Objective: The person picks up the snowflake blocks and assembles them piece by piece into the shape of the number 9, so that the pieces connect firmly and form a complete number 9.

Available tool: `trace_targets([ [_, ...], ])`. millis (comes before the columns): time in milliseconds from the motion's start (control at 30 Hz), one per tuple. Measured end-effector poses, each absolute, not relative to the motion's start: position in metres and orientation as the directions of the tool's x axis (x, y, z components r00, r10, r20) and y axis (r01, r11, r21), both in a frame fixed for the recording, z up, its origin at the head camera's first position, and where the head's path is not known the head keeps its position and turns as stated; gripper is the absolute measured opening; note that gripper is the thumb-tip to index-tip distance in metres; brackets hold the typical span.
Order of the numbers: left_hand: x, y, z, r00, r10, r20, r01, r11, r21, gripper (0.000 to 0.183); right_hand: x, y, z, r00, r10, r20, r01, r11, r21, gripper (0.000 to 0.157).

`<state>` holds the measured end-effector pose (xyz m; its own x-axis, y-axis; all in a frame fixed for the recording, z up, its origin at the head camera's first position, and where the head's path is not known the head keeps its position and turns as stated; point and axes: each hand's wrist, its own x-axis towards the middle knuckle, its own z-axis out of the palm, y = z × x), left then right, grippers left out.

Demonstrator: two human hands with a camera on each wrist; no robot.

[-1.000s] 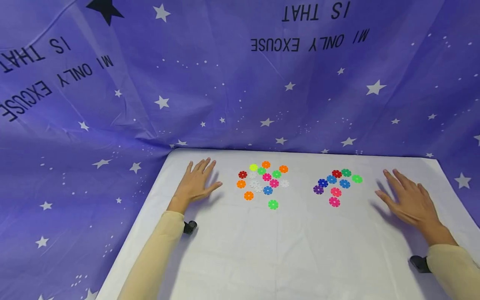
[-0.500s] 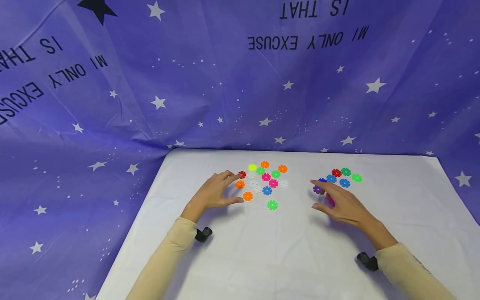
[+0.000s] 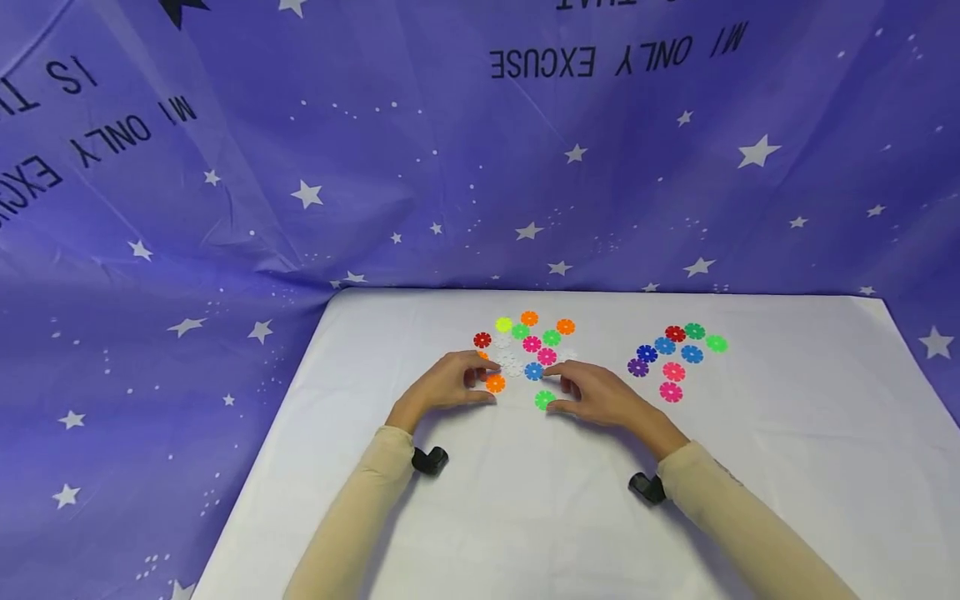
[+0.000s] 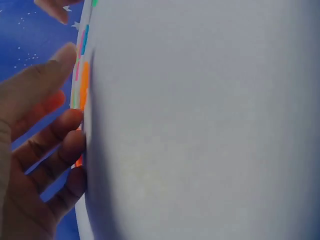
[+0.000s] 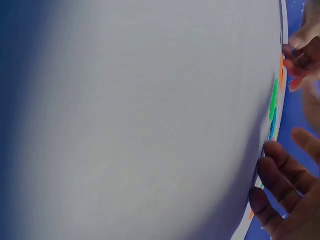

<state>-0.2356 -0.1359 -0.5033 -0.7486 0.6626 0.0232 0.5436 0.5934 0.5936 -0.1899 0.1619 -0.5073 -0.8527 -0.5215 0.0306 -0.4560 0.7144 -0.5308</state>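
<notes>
My left hand hovers low at the left edge of a group of flower-shaped plastic discs, its thumb and index finger apart around an orange disc. Nothing is between those fingers. White discs lie just beyond the left fingertips. My right hand comes in from the other side, index fingertip close to a blue disc and thumb at the edge of a green disc. It also holds nothing. In the left wrist view, the thumb stands apart from loosely bent fingers.
Red, yellow, pink and other discs lie farther back in the same group. A second group, with a purple disc and a pink-red one, lies to the right on the white tabletop. Behind hangs a purple star-patterned cloth.
Both hands have moved inward from the table's sides to the left disc group. The right hand passed over the right group on its way. The discs lie as before.
</notes>
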Motion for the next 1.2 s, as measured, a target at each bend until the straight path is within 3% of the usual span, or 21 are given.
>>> trace_targets([
  [267,-0.243,-0.133,-0.513,-0.754,0.655,0.058,0.543,0.57,0.617,0.037,-0.192,0.156,-0.514,-0.848,-0.529,0.038,-0.482,0.739,-0.471,0.04],
  [533,-0.246,-0.129,-0.513,-0.773,0.632,0.042,0.523,0.6,0.605,0.026,-0.191,0.154,-0.52,-0.854,-0.512,0.089,-0.485,0.724,-0.49,0.031],
  [867,-0.245,-0.123,-0.509,-0.79,0.613,-0.016,0.444,0.59,0.674,0.029,-0.197,0.167,-0.517,-0.925,-0.375,0.058,-0.292,0.608,-0.738,0.034],
  [1200,-0.254,-0.104,-0.496,-0.792,0.607,0.062,0.419,0.467,0.779,0.029,-0.207,0.167,-0.514,-0.927,-0.311,0.208,-0.346,0.502,-0.792,0.036],
])
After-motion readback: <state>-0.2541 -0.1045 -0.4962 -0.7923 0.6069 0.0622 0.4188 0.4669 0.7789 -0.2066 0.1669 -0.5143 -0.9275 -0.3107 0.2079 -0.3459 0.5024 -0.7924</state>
